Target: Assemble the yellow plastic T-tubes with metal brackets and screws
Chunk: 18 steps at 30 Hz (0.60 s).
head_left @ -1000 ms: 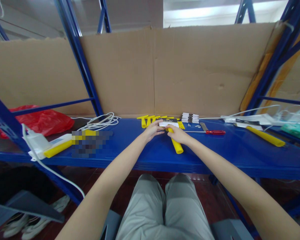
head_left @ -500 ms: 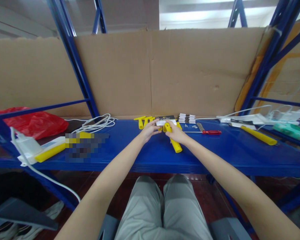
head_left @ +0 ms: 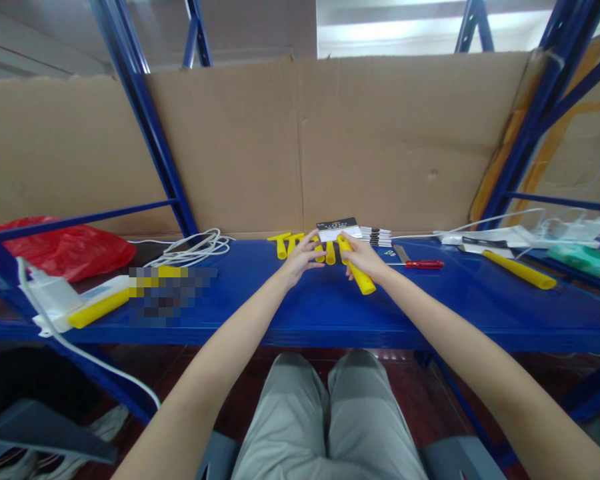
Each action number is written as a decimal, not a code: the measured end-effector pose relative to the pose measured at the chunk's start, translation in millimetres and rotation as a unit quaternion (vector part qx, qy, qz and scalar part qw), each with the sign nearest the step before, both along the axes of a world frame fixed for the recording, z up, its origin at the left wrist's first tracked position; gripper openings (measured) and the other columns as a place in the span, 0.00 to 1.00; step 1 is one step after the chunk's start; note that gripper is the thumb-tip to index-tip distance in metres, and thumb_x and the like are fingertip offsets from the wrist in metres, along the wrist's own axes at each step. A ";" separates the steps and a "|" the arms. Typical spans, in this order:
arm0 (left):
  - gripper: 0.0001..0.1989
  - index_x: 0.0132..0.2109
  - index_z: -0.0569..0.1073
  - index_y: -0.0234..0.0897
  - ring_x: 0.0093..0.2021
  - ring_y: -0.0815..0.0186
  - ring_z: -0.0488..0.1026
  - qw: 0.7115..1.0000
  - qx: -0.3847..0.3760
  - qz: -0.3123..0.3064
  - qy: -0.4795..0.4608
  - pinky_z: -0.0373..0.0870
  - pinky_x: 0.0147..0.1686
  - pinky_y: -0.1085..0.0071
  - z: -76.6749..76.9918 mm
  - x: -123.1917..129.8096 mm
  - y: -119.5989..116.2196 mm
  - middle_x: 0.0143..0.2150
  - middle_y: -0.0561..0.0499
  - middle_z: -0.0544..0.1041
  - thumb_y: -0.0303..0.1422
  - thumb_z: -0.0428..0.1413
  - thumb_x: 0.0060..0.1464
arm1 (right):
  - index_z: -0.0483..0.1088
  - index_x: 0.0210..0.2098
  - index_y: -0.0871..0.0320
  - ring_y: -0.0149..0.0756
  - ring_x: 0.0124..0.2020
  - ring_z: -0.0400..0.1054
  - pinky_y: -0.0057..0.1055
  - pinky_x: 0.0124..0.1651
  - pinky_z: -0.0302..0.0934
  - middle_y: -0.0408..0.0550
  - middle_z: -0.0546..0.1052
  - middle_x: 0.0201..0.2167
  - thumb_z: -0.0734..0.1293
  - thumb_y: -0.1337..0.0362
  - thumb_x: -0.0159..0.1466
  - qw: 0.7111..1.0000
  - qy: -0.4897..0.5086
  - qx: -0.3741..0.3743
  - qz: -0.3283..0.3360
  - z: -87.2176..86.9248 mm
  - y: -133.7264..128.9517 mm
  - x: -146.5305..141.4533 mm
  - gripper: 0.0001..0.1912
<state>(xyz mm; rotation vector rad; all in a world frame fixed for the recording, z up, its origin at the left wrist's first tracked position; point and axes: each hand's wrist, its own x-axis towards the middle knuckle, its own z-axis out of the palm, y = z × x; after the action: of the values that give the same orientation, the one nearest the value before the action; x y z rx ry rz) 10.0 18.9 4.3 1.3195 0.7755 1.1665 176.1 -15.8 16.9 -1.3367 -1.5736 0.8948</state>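
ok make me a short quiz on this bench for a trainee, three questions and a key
1. Which hand holds a yellow handle in the middle of the bench?

2. Multiple choice: what colour is the grip of the screwdriver?
a) green
b) red
c) black

3. True or false: the red bag lies to the left of the white cable bundle.

Key: 1. The right hand. 2. b. 3. True.

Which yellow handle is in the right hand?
The yellow handle slanting toward the front of the blue table; only it is in the right hand's grip.
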 end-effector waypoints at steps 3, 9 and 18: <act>0.36 0.63 0.63 0.47 0.44 0.64 0.76 1.000 0.006 0.006 0.008 0.75 0.38 0.69 0.0 0.0 0.4 0.62 0.42 0.67 0.19 0.57 0.47 | 0.49 0.68 0.56 0.29 0.17 0.65 0.32 0.20 0.66 0.54 0.75 0.40 0.58 0.72 0.57 0.999 0.016 0.021 -0.038 10.1 7.0 17.2 0.39; 0.37 0.62 0.64 0.45 0.38 0.66 0.77 1.000 0.008 0.010 0.028 0.74 0.33 0.72 -2.4 1.1 4.1 0.59 0.42 0.71 0.19 0.57 0.46 | 0.48 0.68 0.57 0.28 0.16 0.63 0.33 0.24 0.65 0.51 0.73 0.35 0.59 0.73 0.60 0.981 -0.010 0.043 -0.188 39.0 17.1 90.9 0.38; 0.35 0.64 0.62 0.42 0.35 0.66 0.77 0.995 0.030 -0.014 0.094 0.73 0.28 0.73 -0.7 3.5 -0.5 0.59 0.37 0.68 0.21 0.58 0.49 | 0.54 0.65 0.67 0.21 0.16 0.59 0.31 0.27 0.59 0.54 0.71 0.33 0.59 0.74 0.64 0.926 -0.079 0.005 -0.369 41.7 -4.8 217.3 0.30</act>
<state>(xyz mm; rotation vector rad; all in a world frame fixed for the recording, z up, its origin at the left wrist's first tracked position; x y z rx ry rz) 13.5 18.4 3.7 1.5017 0.8593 1.0607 393.3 -20.6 58.5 -1.8391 -1.0290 0.3117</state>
